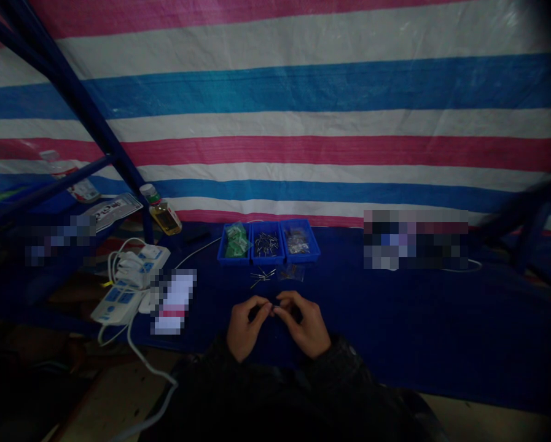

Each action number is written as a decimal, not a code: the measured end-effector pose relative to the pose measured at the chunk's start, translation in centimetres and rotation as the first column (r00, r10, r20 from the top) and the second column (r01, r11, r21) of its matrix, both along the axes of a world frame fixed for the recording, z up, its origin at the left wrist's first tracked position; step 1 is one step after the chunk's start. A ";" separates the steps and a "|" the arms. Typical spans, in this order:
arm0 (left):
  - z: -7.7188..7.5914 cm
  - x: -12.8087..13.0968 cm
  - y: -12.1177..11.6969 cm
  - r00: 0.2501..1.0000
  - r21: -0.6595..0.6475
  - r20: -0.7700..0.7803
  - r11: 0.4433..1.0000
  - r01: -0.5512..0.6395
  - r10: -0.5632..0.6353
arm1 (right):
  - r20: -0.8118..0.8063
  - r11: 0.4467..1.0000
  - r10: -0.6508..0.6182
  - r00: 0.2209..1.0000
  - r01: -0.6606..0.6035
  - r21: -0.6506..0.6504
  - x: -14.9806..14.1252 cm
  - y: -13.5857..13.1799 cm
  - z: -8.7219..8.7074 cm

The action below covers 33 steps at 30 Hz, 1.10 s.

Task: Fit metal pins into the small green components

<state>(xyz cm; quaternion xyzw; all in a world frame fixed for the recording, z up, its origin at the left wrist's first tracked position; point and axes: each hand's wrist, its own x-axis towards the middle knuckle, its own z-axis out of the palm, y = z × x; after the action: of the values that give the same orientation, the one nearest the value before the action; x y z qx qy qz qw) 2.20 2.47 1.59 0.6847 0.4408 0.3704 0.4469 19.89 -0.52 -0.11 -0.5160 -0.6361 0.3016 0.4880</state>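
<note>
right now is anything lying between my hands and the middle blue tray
Yes: loose thin metal pieces lie on the table just in front of the middle blue tray, between it and the left hand and right hand. A small clear bag lies beside them, in front of the right blue tray.

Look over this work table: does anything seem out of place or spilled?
A few slim metal pieces lie scattered on the table, outside the middle blue tray that holds similar ones; perhaps set out on purpose. At left, white cables lie tangled over the power strip, which looks untidy.
</note>
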 end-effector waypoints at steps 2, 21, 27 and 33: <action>-0.1 0.0 0.0 1.000 0.001 0.007 1.000 -0.013 0.013 | -0.016 0.999 0.007 1.000 -0.006 0.040 -0.1 0.0 0.0; 0.3 0.2 -0.1 0.999 0.014 -0.026 0.999 0.039 -0.038 | 0.016 0.999 -0.003 1.000 0.003 0.044 0.0 0.1 0.1; 0.4 0.2 -0.1 0.999 -0.010 -0.014 0.999 0.035 -0.035 | 0.000 0.995 0.033 0.999 -0.033 0.095 -0.1 0.0 0.6; 0.7 0.3 -0.2 0.999 0.002 -0.007 0.999 0.041 -0.041 | 0.056 0.998 -0.023 0.998 0.019 0.065 0.0 0.0 0.7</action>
<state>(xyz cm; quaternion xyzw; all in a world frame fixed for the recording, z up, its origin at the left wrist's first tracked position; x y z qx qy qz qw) 2.51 2.26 2.28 0.6956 0.4278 0.3590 0.4520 19.90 -0.52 0.56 -0.5150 -0.6535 0.2612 0.4893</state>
